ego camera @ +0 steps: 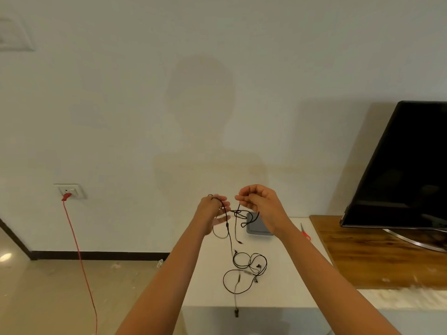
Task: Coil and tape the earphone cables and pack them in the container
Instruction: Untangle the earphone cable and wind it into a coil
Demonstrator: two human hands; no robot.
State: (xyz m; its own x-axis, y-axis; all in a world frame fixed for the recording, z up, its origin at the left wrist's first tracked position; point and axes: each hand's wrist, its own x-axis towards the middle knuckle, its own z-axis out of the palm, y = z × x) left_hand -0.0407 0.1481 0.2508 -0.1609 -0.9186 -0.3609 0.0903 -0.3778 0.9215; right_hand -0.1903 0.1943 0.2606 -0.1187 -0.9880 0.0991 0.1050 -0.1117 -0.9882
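Both my hands are raised above a white table. A black earphone cable is looped over my left hand, and my right hand pinches its other end; loose strands hang down between them. A second black earphone cable lies in a loose tangle on the table below, with its plug end hanging over the front edge. The grey container sits at the back of the table, partly hidden behind my right wrist.
Red-handled scissors lie at the table's right side. A wooden stand with a black TV adjoins on the right. A red cord runs from a wall socket down across the floor at left.
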